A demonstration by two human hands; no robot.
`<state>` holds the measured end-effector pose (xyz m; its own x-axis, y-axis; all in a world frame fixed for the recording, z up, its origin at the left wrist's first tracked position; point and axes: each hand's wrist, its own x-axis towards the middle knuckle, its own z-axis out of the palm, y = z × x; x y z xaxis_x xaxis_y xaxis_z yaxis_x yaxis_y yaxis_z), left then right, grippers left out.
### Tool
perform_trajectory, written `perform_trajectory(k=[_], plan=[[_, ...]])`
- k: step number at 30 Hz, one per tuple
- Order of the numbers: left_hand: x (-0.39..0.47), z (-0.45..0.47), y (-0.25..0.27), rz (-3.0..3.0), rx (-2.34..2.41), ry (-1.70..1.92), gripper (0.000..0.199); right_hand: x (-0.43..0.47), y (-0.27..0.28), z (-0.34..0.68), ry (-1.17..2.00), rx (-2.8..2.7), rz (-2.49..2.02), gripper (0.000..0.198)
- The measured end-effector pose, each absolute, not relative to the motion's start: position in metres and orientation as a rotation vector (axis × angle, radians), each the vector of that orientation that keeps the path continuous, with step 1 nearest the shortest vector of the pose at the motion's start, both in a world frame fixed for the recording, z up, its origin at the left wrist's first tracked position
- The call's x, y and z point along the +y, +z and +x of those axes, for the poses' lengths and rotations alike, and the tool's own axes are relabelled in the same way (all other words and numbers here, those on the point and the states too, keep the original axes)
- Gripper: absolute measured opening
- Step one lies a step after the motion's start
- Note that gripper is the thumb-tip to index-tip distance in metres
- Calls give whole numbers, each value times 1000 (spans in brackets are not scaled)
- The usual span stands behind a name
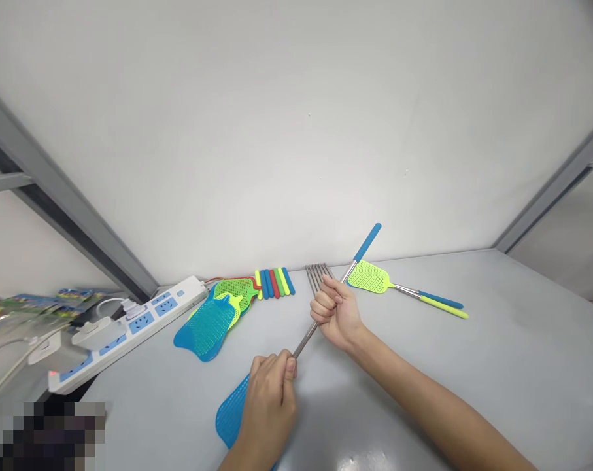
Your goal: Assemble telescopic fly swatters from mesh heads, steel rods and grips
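Both hands grip one blue fly swatter (367, 242), held at a slant over the table. My left hand (271, 392) is closed near its blue mesh head (232, 412), partly covering it. Farther up the metal rod, my right hand (336, 311) is wrapped round the shaft, below the blue handle that points up and right. Behind my right hand, several metal rods (318, 269) lie side by side. To their left is a row of coloured handle grips (274, 282). A yellow-green swatter (371, 277) lies right of my right hand, beside a blue handle (440, 299).
Loose swatter heads in blue (205, 330), yellow and green (235, 288) overlap at the left. A white power strip (129, 330) with plugged-in adapters runs along the left edge. Plastic packaging (26, 314) lies beyond it. A pale wall (306, 131) rises behind the grey table (512, 353).
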<state>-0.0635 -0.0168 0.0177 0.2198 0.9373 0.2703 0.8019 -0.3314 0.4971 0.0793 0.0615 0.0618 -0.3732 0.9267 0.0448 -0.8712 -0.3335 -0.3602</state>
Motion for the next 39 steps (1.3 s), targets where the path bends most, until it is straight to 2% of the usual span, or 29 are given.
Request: perform_trajectory(k=[39], plan=[[-15,-62,13,2330,1650,717,25,36,39,53,1829,-313,-294,42]])
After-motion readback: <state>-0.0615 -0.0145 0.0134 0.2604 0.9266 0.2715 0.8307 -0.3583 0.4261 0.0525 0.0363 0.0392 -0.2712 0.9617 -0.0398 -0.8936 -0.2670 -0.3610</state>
